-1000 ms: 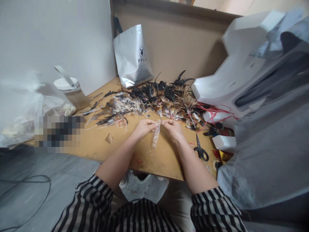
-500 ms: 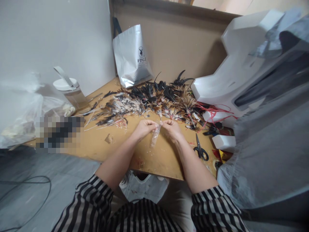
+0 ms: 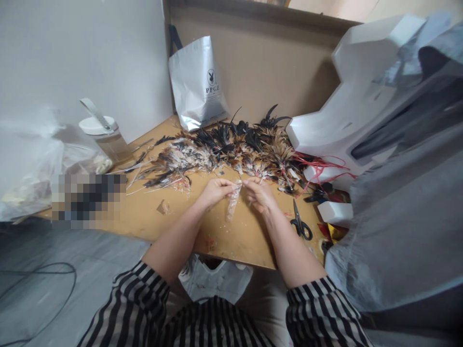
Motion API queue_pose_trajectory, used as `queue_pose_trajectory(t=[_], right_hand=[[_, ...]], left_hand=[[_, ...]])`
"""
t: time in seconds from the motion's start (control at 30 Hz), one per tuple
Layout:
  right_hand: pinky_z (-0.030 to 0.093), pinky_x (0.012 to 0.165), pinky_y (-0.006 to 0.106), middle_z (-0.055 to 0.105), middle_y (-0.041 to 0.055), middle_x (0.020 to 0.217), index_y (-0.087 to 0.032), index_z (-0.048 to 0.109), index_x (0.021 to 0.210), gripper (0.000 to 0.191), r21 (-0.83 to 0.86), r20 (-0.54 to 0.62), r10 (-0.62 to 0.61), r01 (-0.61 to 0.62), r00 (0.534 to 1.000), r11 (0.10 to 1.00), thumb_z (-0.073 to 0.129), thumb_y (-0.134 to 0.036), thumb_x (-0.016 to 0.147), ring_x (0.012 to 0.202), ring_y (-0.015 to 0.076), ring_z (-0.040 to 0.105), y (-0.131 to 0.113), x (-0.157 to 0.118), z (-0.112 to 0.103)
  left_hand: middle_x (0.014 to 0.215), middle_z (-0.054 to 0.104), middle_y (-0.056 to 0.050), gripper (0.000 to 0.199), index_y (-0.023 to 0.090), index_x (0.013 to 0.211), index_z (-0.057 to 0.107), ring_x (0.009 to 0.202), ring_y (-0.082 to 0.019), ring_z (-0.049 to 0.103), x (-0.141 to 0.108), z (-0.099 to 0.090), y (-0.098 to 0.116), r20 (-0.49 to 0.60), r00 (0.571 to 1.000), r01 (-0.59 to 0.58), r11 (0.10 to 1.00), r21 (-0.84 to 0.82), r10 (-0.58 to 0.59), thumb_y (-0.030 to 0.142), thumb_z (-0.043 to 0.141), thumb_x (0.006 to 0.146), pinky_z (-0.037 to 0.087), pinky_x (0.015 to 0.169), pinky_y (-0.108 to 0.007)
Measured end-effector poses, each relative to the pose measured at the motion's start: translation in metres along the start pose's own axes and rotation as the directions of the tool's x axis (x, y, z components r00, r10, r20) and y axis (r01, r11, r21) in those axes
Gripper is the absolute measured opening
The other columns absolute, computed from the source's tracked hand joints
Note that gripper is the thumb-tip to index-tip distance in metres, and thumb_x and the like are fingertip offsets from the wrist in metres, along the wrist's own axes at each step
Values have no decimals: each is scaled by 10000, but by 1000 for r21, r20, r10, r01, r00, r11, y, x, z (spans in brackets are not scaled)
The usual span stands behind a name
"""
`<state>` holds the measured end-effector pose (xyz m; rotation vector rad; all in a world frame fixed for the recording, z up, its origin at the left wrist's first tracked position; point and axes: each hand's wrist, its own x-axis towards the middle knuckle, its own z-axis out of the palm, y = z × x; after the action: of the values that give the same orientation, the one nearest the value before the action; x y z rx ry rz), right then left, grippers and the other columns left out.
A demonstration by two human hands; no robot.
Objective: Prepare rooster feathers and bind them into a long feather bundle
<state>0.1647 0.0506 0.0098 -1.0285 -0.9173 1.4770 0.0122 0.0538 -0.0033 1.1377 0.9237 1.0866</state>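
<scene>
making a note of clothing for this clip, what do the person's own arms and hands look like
The left hand and right hand are bare: no gloves, and no watch or bracelet shows. The left sleeve and right sleeve are loose, with black and pale greyish stripes, and both end well short of the wrists.

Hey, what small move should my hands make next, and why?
Perhaps firm up the left hand's pinch on the clear strip. It grips only near the strip's upper end, no hand holds the lower end, and the right hand is close beside that upper end. What the right pinches is too small to tell.
</scene>
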Motion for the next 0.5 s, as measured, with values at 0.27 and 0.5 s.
queue_pose_trajectory(t=[0.27,0.5], right_hand=[[94,328,170,331,-111,385,-160,559,696,315,-62,42,32,-30,999,998,763,-340,537,324,13,180,-1,-4,4],[107,325,174,374,-95,412,-175,473,598,327,-68,-61,-34,30,998,997,744,-349,537,324,9,187,0,-2,3]], left_hand=[[554,602,-15,244,109,640,660,483,-64,463,0,0,1,0,1000,0,1000,13,0,322,741,554,344,501,-204],[536,579,-8,245,109,656,662,480,-63,451,1,-1,-1,-24,1000,-17,1000,14,17,324,733,564,341,494,-202]])
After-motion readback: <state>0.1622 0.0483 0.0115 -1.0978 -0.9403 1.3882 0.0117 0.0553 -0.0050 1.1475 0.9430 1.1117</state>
